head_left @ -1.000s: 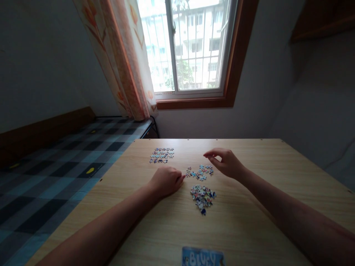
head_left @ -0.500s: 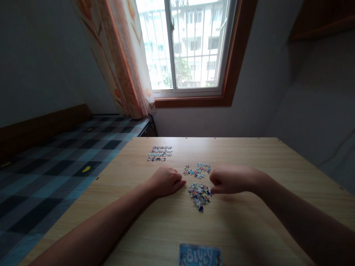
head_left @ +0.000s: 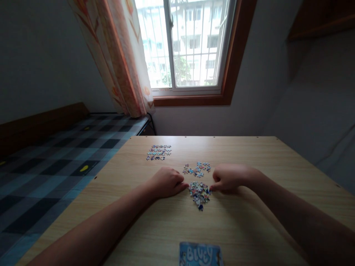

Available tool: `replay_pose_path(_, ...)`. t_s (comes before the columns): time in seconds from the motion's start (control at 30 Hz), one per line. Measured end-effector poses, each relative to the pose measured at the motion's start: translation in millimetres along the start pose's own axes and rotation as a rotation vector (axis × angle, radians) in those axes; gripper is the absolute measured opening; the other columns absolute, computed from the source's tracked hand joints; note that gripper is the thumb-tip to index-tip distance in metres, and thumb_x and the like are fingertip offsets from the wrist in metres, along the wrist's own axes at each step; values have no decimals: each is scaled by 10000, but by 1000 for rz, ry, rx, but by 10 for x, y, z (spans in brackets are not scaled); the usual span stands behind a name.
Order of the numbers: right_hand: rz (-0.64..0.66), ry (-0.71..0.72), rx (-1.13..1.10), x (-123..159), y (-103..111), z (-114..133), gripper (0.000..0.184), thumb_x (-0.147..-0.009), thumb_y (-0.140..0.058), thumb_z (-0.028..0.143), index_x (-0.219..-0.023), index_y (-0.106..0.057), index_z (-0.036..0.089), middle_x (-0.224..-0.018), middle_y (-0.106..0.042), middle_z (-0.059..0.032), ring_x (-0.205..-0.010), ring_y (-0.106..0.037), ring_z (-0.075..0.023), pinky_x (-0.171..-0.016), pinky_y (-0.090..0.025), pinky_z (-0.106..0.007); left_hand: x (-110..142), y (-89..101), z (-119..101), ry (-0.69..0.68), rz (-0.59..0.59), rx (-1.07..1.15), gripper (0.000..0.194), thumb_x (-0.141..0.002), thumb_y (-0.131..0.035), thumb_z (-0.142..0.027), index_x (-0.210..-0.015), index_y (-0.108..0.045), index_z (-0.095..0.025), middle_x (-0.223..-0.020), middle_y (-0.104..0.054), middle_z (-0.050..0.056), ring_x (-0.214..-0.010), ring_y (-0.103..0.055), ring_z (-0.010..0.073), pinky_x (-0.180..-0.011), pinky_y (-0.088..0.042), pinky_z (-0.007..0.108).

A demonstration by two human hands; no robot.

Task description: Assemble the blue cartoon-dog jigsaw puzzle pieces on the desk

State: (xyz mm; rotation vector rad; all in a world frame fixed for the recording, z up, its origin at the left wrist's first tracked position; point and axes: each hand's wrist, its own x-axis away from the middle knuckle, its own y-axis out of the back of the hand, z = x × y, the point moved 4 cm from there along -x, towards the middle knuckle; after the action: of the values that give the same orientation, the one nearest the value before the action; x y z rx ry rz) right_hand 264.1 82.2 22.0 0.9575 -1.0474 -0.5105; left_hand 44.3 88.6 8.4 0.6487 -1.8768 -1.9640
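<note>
A heap of small jigsaw puzzle pieces lies on the wooden table between my hands. My left hand rests on the tabletop at the heap's left side, fingers curled in, its thumb tip reaching the nearest pieces. Nothing shows in it. From the right, my right hand is curled with its thumb and forefinger at the heap's right edge. Whether a piece is between those fingertips is too small to tell. Just beyond the heap is a loose cluster of spread pieces.
Farther back on the left, several rows of puzzle pieces are laid out. A blue box marked "Bluey" sits at the near edge of view. The table adjoins a bed on the left; a window is behind.
My left thumb has stretched right to the heap's edge. My right hand's fingers have shifted slightly and remain beside the heap. The view has tilted very slightly.
</note>
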Motion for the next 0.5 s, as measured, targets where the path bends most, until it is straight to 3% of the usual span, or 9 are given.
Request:
replay_pose_path(0.17,30,-5,-47,-28,-25,-69,395,-819,-628,550,-755,-722,172,-652,-635,-32,-540,-482,-141,-512,-316,-272,2,-9,7,-12,-12,2,433,-946,-517,-420,-596,-599,-178,-607,-652,24,-550,-586,142,-505,-275,265)
replay_pose_path(0.33,-6,-37,-25,1,-7,-2,617,-835,-500,731,-778,-740,165,-656,-637,-55,-547,-491,-161,-522,-331,-292,3,-12,9,-7,-9,2,416,-941,-524,-414,-606,-612,-184,-615,-653,27,-550,-582,143,-504,-286,269)
replay_pose_path(0.5,-6,-20,-8,3,-16,24,501,-774,-621,660,-720,-711,170,-597,-587,-25,-523,-468,-151,-511,-308,-290,3,-9,6,-2,1,-2,426,-947,-513,-419,-603,-604,-184,-622,-663,27,-563,-587,146,-511,-282,264)
